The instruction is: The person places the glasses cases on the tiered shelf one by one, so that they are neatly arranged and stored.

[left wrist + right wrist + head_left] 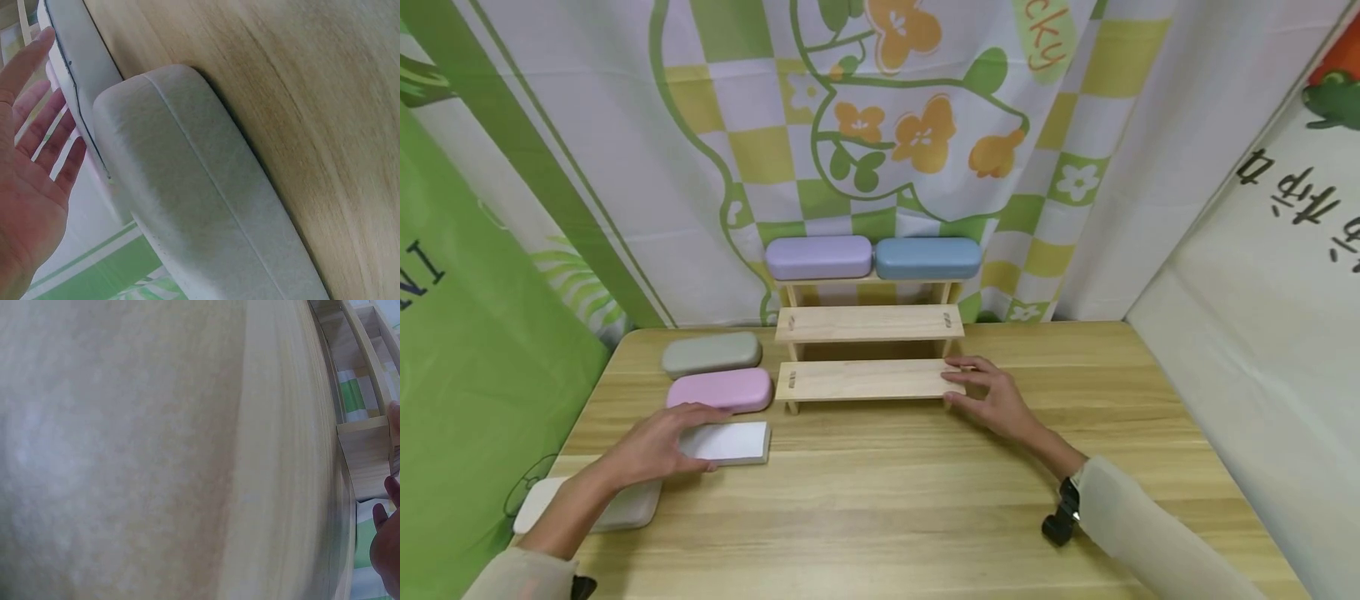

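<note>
Left sleeve (527,577) closest. Left hand (653,446): fingers spread, thumb by the near long edge of the white box (733,443), fingertips by the far one; whether it bears on the box, cannot tell. Box lies flat on the table (887,517), nearer than the pink case (718,390). Judged light, stiff, smooth enough to slip; take it across both long sides, mid-length. Right hand (1000,404): fingers parted at the lowest shelf's (865,380) right end. Purple case (818,258), blue case (928,258) on top tier (872,281).

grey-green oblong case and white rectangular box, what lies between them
The pink oblong case and fingers of the left hand, seen in the head view.
</note>
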A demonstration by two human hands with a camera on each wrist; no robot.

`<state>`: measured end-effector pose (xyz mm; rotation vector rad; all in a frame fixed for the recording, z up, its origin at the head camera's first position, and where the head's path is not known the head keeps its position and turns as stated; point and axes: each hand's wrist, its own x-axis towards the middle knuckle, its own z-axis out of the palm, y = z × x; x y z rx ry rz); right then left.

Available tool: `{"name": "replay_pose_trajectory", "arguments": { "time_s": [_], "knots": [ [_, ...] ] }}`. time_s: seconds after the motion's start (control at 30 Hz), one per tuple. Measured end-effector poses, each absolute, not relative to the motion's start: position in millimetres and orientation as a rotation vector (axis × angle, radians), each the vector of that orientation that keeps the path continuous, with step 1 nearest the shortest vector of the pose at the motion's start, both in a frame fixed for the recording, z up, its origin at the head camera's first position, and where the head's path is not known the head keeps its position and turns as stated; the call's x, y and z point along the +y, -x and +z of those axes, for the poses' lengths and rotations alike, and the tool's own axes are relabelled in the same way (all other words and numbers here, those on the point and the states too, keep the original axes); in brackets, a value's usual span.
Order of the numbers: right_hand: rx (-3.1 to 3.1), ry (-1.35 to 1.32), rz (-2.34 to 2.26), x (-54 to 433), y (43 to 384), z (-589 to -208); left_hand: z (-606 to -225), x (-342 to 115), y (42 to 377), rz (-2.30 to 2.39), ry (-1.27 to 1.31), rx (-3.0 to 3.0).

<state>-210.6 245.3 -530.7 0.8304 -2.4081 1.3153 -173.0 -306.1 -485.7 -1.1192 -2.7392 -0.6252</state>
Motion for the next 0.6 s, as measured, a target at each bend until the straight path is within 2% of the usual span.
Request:
{"name": "replay_pose_trajectory", "arguments": {
  "time_s": [0.6],
  "knots": [
    [-2.409,-0.832,1.358,246.3,210.3,-530.5,-493.5,-304.7,175.1,-0.671,1.026,-2.826]
  ]
}}
